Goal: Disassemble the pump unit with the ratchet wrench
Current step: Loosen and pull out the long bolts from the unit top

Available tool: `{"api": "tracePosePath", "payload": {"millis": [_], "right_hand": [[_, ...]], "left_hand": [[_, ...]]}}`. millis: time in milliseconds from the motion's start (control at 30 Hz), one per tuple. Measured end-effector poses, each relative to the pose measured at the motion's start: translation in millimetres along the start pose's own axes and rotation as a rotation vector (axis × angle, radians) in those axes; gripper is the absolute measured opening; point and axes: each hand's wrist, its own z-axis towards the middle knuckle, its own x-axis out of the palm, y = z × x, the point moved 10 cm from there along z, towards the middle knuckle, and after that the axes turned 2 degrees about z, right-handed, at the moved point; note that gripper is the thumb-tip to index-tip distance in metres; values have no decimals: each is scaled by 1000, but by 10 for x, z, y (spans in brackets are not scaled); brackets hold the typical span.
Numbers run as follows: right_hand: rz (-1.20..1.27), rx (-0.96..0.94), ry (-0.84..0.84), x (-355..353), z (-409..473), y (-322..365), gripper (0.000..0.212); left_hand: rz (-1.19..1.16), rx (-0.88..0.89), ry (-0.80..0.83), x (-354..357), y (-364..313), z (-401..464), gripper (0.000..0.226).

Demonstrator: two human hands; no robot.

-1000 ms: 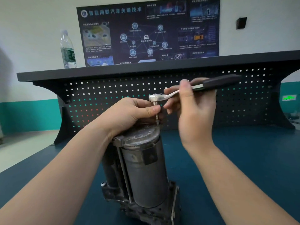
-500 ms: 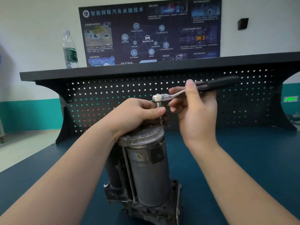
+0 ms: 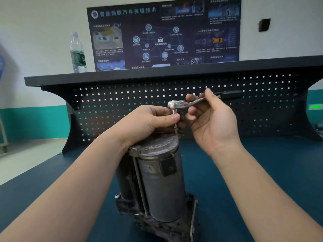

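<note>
Pump unit (image 3: pixel 162 182) stands upright, centre of blue surface (image 3: pixel 262 180), near edge. Ratchet wrench (image 3: pixel 197 100) above its top cap, bit shaft (image 3: pixel 174 117) pointing down to a bolt at cap's far right rim. To do the step well: keep shaft plumb, seat bit fully before swinging handle, short strokes, steady the housing so it doesn't tip. Left hand (image 3: pixel 148 123) fingers (image 3: pixel 172 117) curled, thumb and forefinger pinching shaft just under ratchet head. Right hand (image 3: pixel 211 119) fingers closed loosely round wrench neck, black handle poking out far right. Bit-to-bolt contact hidden. Water bottle (image 3: pixel 77 53) on shelf, far left.
</note>
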Motion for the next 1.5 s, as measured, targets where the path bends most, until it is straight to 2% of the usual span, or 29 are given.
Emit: {"api": "tracePosePath", "payload": {"millis": [100, 200, 267, 333, 400, 467, 533, 600, 700, 767, 833, 867, 900, 933, 967, 1100, 1133, 1167, 1200, 1233, 1300, 1333, 1367, 1400, 1433, 1500], "right_hand": [[-240, -275, 85, 148, -90, 213, 33], [-606, -636, 272, 430, -319, 421, 12], [-719, -727, 336, 521, -407, 421, 10], [-602, -616, 232, 416, -322, 416, 12], [-227, -274, 50, 146, -122, 216, 23], [98, 34, -80, -35, -19, -71, 26], [156, 122, -95, -70, 4, -124, 25], [90, 79, -54, -49, 27, -68, 25], [-144, -120, 14, 62, -5, 94, 25], [-418, -440, 65, 194, -147, 325, 19], [-750, -835, 210, 454, -439, 500, 15], [-894, -978, 321, 587, -579, 471, 17], [-967, -1044, 400, 656, -656, 425, 17], [-959, -1022, 416, 661, -647, 413, 13], [-859, -918, 375, 604, -555, 432, 8], [-107, -124, 83, 91, -9, 90, 24], [-7, -3, 43, 27, 39, -20, 26], [11, 27, 41, 7, 53, -53, 26], [-58, -48, 79, 28, 43, 5, 25], [-204, -222, 146, 96, -20, 150, 22], [-636, -711, 364, 435, -361, 451, 12], [-858, -903, 506, 626, -553, 451, 10], [-1022, -1018, 611, 747, -673, 393, 8], [-1085, -1047, 651, 789, -704, 358, 6], [-1055, -1005, 622, 776, -660, 365, 5], [-775, -746, 434, 597, -416, 418, 11]], "left_hand": [[2, -16, -14, -29, 26, 18, 24], [-5, -17, -9, -45, 43, 28, 24], [13, -12, -18, -49, 26, 15, 22], [35, -13, -39, -55, 11, 14, 23], [78, -32, -80, -74, 9, 14, 23], [132, -52, -101, -86, 10, 3, 13], [88, -48, -46, -42, 21, -2, 13], [-7, -29, 25, 17, 21, -15, 19], [-41, -32, 8, -10, 43, -7, 21], [-22, -38, -23, -39, 46, 7, 18], [22, -18, -29, -40, 20, 8, 15], [41, -2, -25, -33, -5, -2, 13], [43, 15, -15, -24, -28, -13, 12], [22, 24, 1, -7, -36, -23, 13], [-4, 25, 18, 5, -32, -24, 14], [-24, -11, 16, 14, 18, -10, 19], [-16, -28, 6, 10, 29, -9, 19], [6, -37, -6, 2, 34, -5, 19], [30, -43, -19, -9, 33, 3, 20], [60, -37, -27, -17, 24, 3, 22], [118, -1, -39, -33, -35, 5, 25], [159, 29, -45, -39, -79, -6, 21], [204, 60, -41, -35, -121, -20, 18], [217, 80, -31, -20, -153, -36, 15], [182, 88, 0, -1, -142, -38, 12], [64, 60, 49, 24, -67, -33, 11]]}}
